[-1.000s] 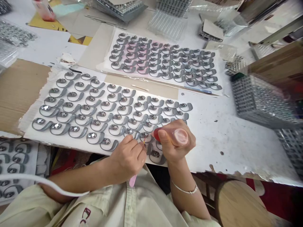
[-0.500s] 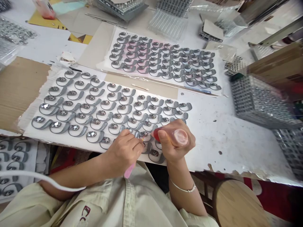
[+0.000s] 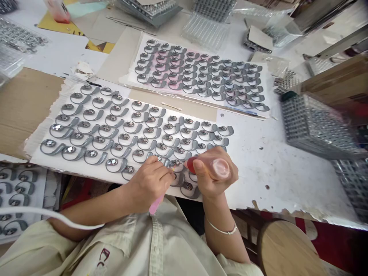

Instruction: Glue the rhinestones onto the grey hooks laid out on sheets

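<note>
At the far left, on the near side of the table (image 3: 258,165) edge, a lower sheet (image 3: 40,199) bears grey rings, and a white cord (image 3: 57,216) passes in front. Brown cardboard (image 3: 25,107) lies on the table above it, just beside the near sheet (image 3: 71,165). Across that white sheet run rows of more rings (image 3: 92,153), each a curved grey band with a round, shiny top. Over its front edge is the left hand (image 3: 155,182), fingers curled together and pinching a pink stick (image 3: 156,205). The handle pokes out below the hand; the thin tip is at one ring in the front rows, though contact cannot be told. Behind, a cotton swab (image 3: 171,106) lies between this sheet and the far sheet (image 3: 132,74), also covered with rings. The bottle (image 3: 211,166) points its red end left towards the stick's tip. Wrapped around it is the right hand (image 3: 217,172), thumb pressed along the side, other fingers partly hidden. Farther right stand a round stool (image 3: 287,249) and a plastic-wrapped stack (image 3: 319,126).
</note>
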The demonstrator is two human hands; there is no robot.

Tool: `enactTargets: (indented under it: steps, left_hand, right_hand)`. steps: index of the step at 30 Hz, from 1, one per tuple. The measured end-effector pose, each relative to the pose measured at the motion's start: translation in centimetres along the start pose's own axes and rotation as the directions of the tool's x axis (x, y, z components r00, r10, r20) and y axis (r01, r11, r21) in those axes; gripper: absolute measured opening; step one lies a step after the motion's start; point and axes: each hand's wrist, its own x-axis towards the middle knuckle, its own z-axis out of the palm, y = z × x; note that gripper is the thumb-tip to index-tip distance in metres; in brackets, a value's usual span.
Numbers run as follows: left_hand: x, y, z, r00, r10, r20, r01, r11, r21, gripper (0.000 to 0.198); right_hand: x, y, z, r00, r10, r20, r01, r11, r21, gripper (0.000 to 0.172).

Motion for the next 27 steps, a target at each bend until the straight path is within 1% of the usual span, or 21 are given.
enactTargets:
  steps: [3, 8, 12, 17, 22, 27]
  left_hand:
    - [-0.1, -0.1, 0.1, 1.0, -0.004, -0.006, 0.004, 1.0, 0.001, 0.011]
    - [0.2, -0.2, 0.0, 0.997, 0.002, -0.082, -0.003, 1.0, -0.01, 0.014]
    - [0.2, -0.2, 0.0, 0.994, -0.001, -0.11, -0.002, 1.0, -0.022, 0.015]
    - [0.0, -0.3, 0.0, 0.99, -0.048, -0.129, 0.036, 0.995, -0.092, 0.016]
    - [-0.4, -0.4, -0.3, 0.977, -0.113, -0.182, 0.09, 0.988, -0.128, 0.014]
    - [-0.9, -0.9, -0.4, 0.965, -0.127, -0.229, 0.094, 0.984, -0.151, 0.017]
  right_hand:
    - [-0.1, 0.1, -0.1, 1.0, 0.007, 0.006, -0.007, 1.0, 0.007, 0.015]
    - [0.0, -0.1, -0.1, 1.0, 0.009, 0.008, -0.009, 1.0, 0.025, 0.014]
    - [0.1, -0.2, -0.1, 1.0, 0.006, 0.001, -0.006, 0.999, 0.045, 0.014]
    - [0.1, -0.2, 0.0, 1.0, 0.005, 0.002, -0.005, 0.999, 0.037, 0.012]
    - [0.0, -0.1, 0.1, 1.0, 0.017, -0.006, -0.017, 0.999, 0.036, 0.013]
    - [0.1, -0.3, 0.1, 1.0, 0.0, 0.01, -0.001, 0.999, 0.037, 0.012]
